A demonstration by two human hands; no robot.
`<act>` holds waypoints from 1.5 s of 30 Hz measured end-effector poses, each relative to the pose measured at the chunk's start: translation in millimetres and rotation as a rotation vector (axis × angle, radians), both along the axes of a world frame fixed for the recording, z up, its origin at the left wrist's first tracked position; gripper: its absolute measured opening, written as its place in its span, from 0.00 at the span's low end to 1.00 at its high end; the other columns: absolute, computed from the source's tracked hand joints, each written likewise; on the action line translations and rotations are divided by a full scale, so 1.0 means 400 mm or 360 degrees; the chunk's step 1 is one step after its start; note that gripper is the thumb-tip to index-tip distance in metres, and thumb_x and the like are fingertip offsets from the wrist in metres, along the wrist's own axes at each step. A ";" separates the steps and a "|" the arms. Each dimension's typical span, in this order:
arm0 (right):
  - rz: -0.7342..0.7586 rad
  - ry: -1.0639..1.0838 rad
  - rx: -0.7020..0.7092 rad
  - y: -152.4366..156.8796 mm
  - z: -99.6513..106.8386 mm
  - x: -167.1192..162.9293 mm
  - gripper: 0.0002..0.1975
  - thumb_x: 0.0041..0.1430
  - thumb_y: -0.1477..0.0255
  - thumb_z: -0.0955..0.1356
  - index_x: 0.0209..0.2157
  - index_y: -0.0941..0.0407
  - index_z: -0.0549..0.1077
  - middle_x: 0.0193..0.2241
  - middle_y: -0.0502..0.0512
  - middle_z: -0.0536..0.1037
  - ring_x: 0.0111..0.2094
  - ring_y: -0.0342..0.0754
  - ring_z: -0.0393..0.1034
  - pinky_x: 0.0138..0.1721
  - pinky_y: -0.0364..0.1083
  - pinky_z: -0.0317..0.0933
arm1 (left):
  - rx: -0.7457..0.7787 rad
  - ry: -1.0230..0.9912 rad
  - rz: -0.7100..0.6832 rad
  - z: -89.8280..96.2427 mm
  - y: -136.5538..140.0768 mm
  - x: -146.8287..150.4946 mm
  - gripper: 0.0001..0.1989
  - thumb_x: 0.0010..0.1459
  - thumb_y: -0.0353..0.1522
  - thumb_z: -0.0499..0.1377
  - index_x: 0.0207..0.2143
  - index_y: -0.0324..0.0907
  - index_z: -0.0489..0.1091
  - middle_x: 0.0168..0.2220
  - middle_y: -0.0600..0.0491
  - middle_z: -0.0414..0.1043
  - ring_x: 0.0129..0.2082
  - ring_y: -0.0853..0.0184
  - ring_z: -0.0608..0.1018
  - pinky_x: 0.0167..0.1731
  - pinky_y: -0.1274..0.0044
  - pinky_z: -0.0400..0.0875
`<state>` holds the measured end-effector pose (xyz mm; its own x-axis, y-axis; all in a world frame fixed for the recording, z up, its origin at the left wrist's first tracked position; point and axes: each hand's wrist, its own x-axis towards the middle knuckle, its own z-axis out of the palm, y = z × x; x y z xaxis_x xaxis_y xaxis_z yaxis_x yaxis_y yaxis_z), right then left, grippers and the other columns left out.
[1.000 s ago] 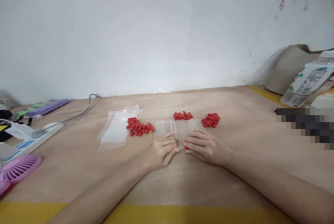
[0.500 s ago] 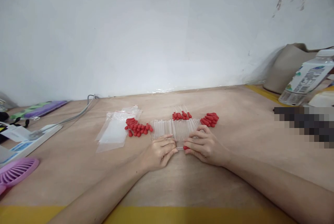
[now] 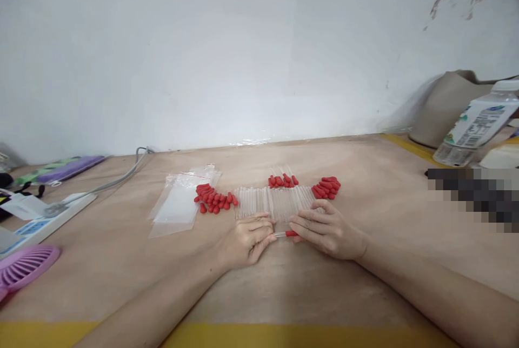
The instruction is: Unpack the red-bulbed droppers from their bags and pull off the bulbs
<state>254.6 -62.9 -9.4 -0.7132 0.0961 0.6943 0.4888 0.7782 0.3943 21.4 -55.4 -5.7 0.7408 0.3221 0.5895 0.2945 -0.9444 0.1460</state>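
Observation:
My left hand (image 3: 252,237) pinches a thin clear dropper tube (image 3: 279,235) low over the table, its left part hidden by my fingers. On the tube's right end sits a red rubber bulb (image 3: 291,233), which my right hand (image 3: 326,229) grips with closed fingers. Just beyond both hands lies a row of clear tubes (image 3: 259,200), side by side. Left of the row is a pile of red bulbs (image 3: 214,200), and another pile of bulbs (image 3: 326,188) lies on its right. Behind it are several droppers with red bulbs (image 3: 283,180) fitted on their tubes.
Clear zip bags (image 3: 178,205) lie left of the bulbs. A power strip (image 3: 52,223) with a grey cable and a pink fan (image 3: 30,267) are at far left. At right stand a plastic bottle (image 3: 476,126) and a grey-beige container (image 3: 440,110). A wall closes off the back.
My right hand has shifted slightly to the right, and more of the red bulb shows between the hands. My left hand stays nearly in place on the tube.

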 end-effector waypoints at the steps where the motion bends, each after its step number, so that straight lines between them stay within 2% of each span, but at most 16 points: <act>1: 0.0002 -0.0006 0.0009 0.000 0.001 0.001 0.07 0.58 0.73 0.64 0.39 0.58 0.70 0.34 0.52 0.77 0.37 0.42 0.68 0.39 0.47 0.55 | -0.0002 0.0001 0.0000 0.000 0.000 0.000 0.07 0.58 0.26 0.50 0.31 0.38 0.68 0.32 0.52 0.73 0.37 0.70 0.75 0.49 0.72 0.67; 6: 0.0036 0.0049 -0.0087 0.004 -0.006 0.000 0.07 0.58 0.73 0.64 0.39 0.57 0.70 0.35 0.51 0.77 0.39 0.42 0.67 0.40 0.47 0.53 | 0.0052 -0.0023 0.0010 -0.001 0.000 -0.001 0.06 0.57 0.26 0.52 0.30 0.37 0.68 0.31 0.52 0.72 0.36 0.71 0.75 0.49 0.72 0.67; 10: -0.0005 0.0189 -0.0414 -0.004 -0.002 -0.016 0.07 0.57 0.69 0.65 0.36 0.54 0.72 0.32 0.49 0.77 0.37 0.44 0.66 0.40 0.48 0.51 | 0.0134 -0.0051 0.0048 -0.006 0.002 -0.001 0.05 0.56 0.26 0.53 0.31 0.37 0.68 0.32 0.52 0.73 0.37 0.71 0.75 0.50 0.73 0.67; 13: -0.0091 0.0266 -0.0695 -0.017 0.007 -0.035 0.11 0.54 0.62 0.65 0.36 0.53 0.72 0.33 0.50 0.77 0.37 0.47 0.64 0.38 0.49 0.50 | 0.0183 -0.0031 0.0050 -0.010 0.007 -0.001 0.04 0.56 0.26 0.53 0.33 0.37 0.68 0.34 0.51 0.73 0.38 0.70 0.75 0.50 0.72 0.66; 16: -0.0114 0.0261 -0.0756 -0.022 0.007 -0.053 0.10 0.56 0.64 0.64 0.37 0.53 0.72 0.31 0.50 0.77 0.35 0.45 0.64 0.37 0.48 0.48 | 0.0227 0.0004 0.0039 -0.008 0.009 0.002 0.04 0.56 0.26 0.54 0.33 0.37 0.68 0.34 0.51 0.73 0.38 0.70 0.75 0.50 0.72 0.66; 20: -0.0052 0.0281 -0.0622 -0.013 -0.006 -0.059 0.07 0.57 0.69 0.63 0.30 0.54 0.73 0.22 0.47 0.75 0.30 0.43 0.62 0.35 0.48 0.45 | 0.0255 0.0022 0.0028 -0.006 0.007 0.004 0.04 0.56 0.26 0.54 0.33 0.36 0.68 0.34 0.50 0.73 0.39 0.69 0.75 0.49 0.72 0.67; 22: -0.0040 0.0290 -0.0535 -0.009 -0.010 -0.055 0.06 0.56 0.70 0.64 0.30 0.54 0.72 0.21 0.46 0.74 0.30 0.43 0.62 0.35 0.48 0.45 | 0.0233 0.0024 0.0025 -0.006 0.006 0.004 0.04 0.56 0.26 0.54 0.32 0.36 0.68 0.34 0.50 0.73 0.39 0.69 0.75 0.49 0.72 0.67; 30: -0.0109 0.0269 -0.0210 -0.006 -0.020 -0.032 0.04 0.55 0.72 0.65 0.35 0.54 0.71 0.20 0.45 0.75 0.30 0.41 0.64 0.38 0.48 0.44 | 0.0142 -0.0012 0.0041 -0.006 0.003 -0.001 0.05 0.57 0.26 0.52 0.32 0.37 0.68 0.33 0.51 0.74 0.38 0.70 0.75 0.49 0.72 0.67; 37: -0.0112 0.0287 -0.0089 0.000 -0.025 -0.022 0.06 0.54 0.71 0.67 0.36 0.54 0.71 0.23 0.45 0.76 0.29 0.40 0.64 0.38 0.48 0.46 | 0.0124 -0.0019 0.0095 -0.006 0.004 -0.007 0.05 0.57 0.26 0.53 0.34 0.39 0.68 0.34 0.51 0.74 0.39 0.69 0.75 0.49 0.71 0.66; 41: -0.0098 0.0234 0.0021 -0.001 -0.017 -0.017 0.07 0.54 0.72 0.67 0.37 0.54 0.71 0.24 0.44 0.77 0.29 0.39 0.64 0.37 0.47 0.47 | 0.0142 -0.0035 0.0104 -0.005 0.004 -0.006 0.05 0.57 0.26 0.53 0.34 0.39 0.68 0.34 0.51 0.74 0.38 0.68 0.75 0.48 0.71 0.67; 45: -0.0103 0.0185 0.0233 -0.008 0.000 -0.010 0.07 0.54 0.77 0.66 0.36 0.56 0.72 0.24 0.45 0.76 0.30 0.39 0.65 0.36 0.46 0.49 | 0.0157 -0.0060 0.0098 -0.007 0.007 -0.005 0.06 0.56 0.26 0.53 0.36 0.39 0.67 0.34 0.51 0.74 0.38 0.68 0.75 0.47 0.70 0.67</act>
